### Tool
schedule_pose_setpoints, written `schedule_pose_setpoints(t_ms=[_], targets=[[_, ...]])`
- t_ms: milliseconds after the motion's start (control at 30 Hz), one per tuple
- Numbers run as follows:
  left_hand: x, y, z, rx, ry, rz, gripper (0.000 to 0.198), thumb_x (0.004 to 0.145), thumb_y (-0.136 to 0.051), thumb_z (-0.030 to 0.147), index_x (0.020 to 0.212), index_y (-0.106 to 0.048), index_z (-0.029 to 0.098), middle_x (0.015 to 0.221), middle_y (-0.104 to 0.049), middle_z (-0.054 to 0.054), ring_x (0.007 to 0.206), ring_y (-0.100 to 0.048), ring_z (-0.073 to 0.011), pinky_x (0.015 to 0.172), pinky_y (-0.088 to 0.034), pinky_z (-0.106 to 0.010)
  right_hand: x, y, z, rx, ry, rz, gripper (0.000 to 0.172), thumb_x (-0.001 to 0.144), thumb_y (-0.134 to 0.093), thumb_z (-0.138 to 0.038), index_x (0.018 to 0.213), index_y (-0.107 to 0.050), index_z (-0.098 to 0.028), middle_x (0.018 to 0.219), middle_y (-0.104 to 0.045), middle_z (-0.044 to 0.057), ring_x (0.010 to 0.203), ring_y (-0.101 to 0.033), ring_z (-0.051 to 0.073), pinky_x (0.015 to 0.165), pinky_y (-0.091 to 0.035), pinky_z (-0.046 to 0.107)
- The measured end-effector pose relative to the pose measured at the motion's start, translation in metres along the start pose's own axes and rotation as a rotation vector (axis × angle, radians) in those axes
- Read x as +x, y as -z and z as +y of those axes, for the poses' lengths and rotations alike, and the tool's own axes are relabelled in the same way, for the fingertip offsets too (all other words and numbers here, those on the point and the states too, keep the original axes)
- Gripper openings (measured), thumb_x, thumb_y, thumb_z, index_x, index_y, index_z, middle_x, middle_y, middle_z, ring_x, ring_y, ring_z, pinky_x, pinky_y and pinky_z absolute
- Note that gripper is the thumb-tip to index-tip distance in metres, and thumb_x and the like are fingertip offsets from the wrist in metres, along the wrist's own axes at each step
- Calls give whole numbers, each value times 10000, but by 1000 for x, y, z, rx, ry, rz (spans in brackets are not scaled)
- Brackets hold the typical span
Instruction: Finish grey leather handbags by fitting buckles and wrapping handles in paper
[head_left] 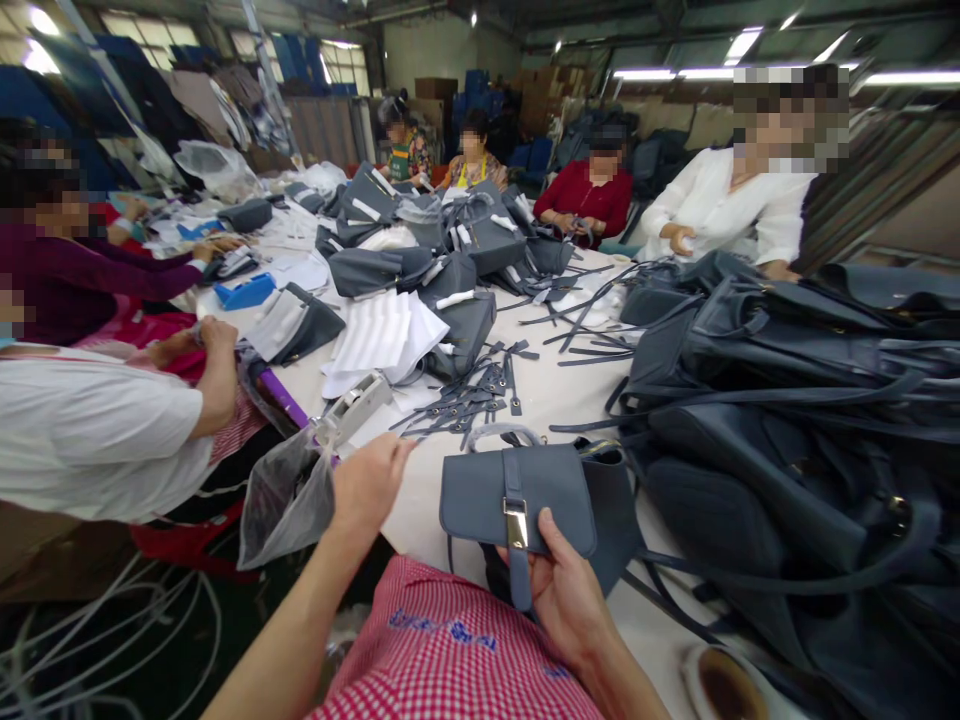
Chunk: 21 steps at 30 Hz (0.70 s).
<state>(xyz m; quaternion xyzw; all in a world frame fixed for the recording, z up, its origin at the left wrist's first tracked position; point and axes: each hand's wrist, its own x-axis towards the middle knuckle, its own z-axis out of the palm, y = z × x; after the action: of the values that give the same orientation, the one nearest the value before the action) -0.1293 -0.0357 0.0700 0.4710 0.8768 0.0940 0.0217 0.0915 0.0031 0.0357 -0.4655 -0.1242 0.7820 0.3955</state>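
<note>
My right hand (pixel 564 585) grips the lower edge of a dark blue-grey handbag (pixel 472 500), thumb on the front beside the gold buckle (pixel 515 525) and fingers underneath. The bag's front flap faces up, with a strap running down through the buckle. My left hand (pixel 371 485) is raised to the left of the bag, apart from it. Its fingertips are pinched together, and whatever may be between them is too small to make out. Just beyond it stands a grey tape dispenser (pixel 360 405). Small straps with metal eyelets (pixel 487 385) lie in a heap beyond the bag.
A tall pile of blue-grey bags (pixel 780 400) crowds the right side. More bags (pixel 487 235) and white paper sheets (pixel 375 335) cover the table's middle. A clear plastic bag (pixel 281 490) hangs at the left edge. A tape roll (pixel 724 685) lies bottom right. Several co-workers surround the table.
</note>
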Motion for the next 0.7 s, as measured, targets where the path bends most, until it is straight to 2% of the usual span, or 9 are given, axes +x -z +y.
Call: schedule_pose_setpoints(t_ms=[67, 133, 200, 300, 367, 400, 500, 567, 700], targets=[[10, 3, -30, 75, 39, 50, 255, 937, -421, 237, 908, -661, 154, 913, -691, -152, 905, -657, -316, 779, -492, -404, -1, -2, -7, 24, -6, -1, 392, 693, -843, -263, 1021, -651, -171, 854, -787, 10, 640, -741, 177, 600, -645, 279], [11, -3, -52, 58, -71, 118, 353, 856, -428, 77, 1134, -639, 125, 1213, -626, -211, 1165, -574, -354, 942, -458, -484, -2, -7, -14, 31, -19, -24, 385, 723, -818, -240, 1060, -642, -177, 877, -789, 18, 677, -750, 190, 629, -651, 299], [4, -14, -58, -97, -252, 54, 515, 820, -466, 60, 1324, -532, 140, 1399, -515, -199, 1306, -478, -335, 1057, -399, -509, -3, -12, -21, 25, -15, -67, 377, 734, -807, -238, 1068, -644, -172, 899, -789, 34, 713, -755, 207, 663, -655, 328], [-12, -30, -39, -406, -431, -84, 731, 817, -629, 247, 1481, -330, 189, 1494, -432, -169, 1359, -433, -311, 1105, -379, -511, -4, -20, -31, -27, 18, -132, 362, 713, -819, -246, 1027, -665, -152, 918, -787, 57, 761, -755, 229, 699, -653, 353], [-19, -34, -16, -506, -490, -20, 866, 777, -706, 312, 1514, -267, 200, 1556, -332, -177, 1427, -323, -335, 1134, -324, -547, -5, -23, -38, -110, 30, -181, 360, 697, -829, -268, 1001, -680, -144, 918, -785, 71, 789, -754, 246, 727, -647, 376], [-20, -35, -3, -540, -546, 5, 813, 791, -694, 292, 1502, -308, 212, 1558, -334, -169, 1435, -309, -332, 1143, -305, -550, -5, -24, -42, -164, 32, -208, 365, 699, -828, -287, 1004, -684, -147, 927, -784, 76, 810, -752, 253, 750, -642, 392], [-12, -32, 26, -725, -672, 6, 447, 893, -515, 168, 1334, -550, 229, 1388, -570, -129, 1292, -513, -268, 1096, -383, -478, -5, -20, -59, -373, 65, -352, 431, 786, -732, -466, 1094, -684, -169, 1037, -765, 111, 941, -731, 279, 866, -595, 466], [-2, -29, 37, -897, -615, -20, 300, 927, -462, 177, 1147, -663, 208, 1146, -708, -97, 1070, -643, -231, 974, -480, -394, -1, -15, -75, -639, 179, -497, 490, 850, -622, -549, 1186, -668, -196, 1187, -713, 132, 1100, -671, 290, 987, -517, 502], [18, -20, 46, -1131, -435, -128, 223, 901, -546, 321, 790, -661, 165, 723, -650, -14, 691, -589, -163, 674, -479, -264, 24, -4, -102, -1440, 695, -534, 435, 827, -666, -361, 1237, -658, -216, 1343, -616, 135, 1255, -555, 310, 1116, -372, 540]])
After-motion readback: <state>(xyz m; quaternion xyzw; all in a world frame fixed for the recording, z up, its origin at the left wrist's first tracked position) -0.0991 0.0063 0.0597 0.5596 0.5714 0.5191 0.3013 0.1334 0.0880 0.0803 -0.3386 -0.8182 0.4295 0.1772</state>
